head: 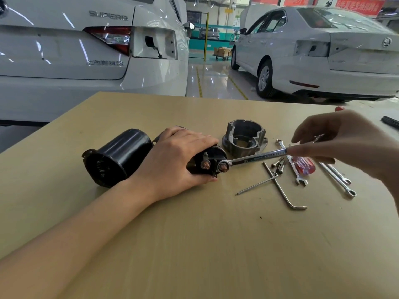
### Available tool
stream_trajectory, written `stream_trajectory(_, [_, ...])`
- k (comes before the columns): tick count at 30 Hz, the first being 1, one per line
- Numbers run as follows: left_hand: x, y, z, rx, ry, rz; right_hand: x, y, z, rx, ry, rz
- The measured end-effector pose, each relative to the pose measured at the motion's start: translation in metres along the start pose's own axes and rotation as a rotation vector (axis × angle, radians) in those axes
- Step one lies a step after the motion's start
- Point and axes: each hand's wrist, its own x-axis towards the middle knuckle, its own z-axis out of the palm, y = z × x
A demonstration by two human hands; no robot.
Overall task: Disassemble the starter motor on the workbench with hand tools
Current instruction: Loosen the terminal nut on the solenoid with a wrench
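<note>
At centre frame I see my left hand (181,156) curled over a small black motor part (210,161) lying on the wooden bench (194,244), two copper studs facing me. My right hand (336,141), at right, pinches the shaft of a wrench (254,158) whose ring end sits on the right stud (223,167). The black motor can (116,157) lies at left, touching my left hand. A grey housing (245,138) stands behind. Loose wrenches, two hex keys (278,186) and a red screwdriver (304,166) lie at right.
</note>
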Motion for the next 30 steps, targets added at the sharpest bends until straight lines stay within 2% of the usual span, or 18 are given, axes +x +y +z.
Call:
stream_trajectory(7, [0.0,-0.001,0.001,0.003,0.001,0.004,0.002,0.001,0.015,0.435,0.27,-0.171])
stream_trajectory(12, [0.0,0.001,0.001,-0.002,0.004,0.002,0.008,-0.014,0.051,0.764,0.365,-0.217])
stream_trajectory(14, [0.0,0.001,0.0,0.0,0.0,0.0,0.012,-0.025,0.066,0.829,0.315,-0.211])
stream_trajectory(16, [0.0,0.001,-0.001,-0.001,0.001,-0.002,0.016,-0.037,0.078,0.814,0.223,-0.2])
stream_trajectory(19, [0.0,0.0,0.0,0.003,0.0,-0.011,0.023,-0.047,0.094,0.666,0.132,-0.208])
stream_trajectory(23, [0.002,-0.001,0.003,0.02,0.007,0.005,0.027,-0.049,0.112,0.379,0.119,-0.243])
stream_trajectory(27, [0.002,-0.002,0.004,0.024,0.012,0.012,0.026,-0.051,0.111,0.382,0.1,-0.225])
stream_trajectory(30, [0.003,-0.002,0.003,0.01,0.0,-0.001,0.021,-0.053,0.11,0.482,0.135,-0.245])
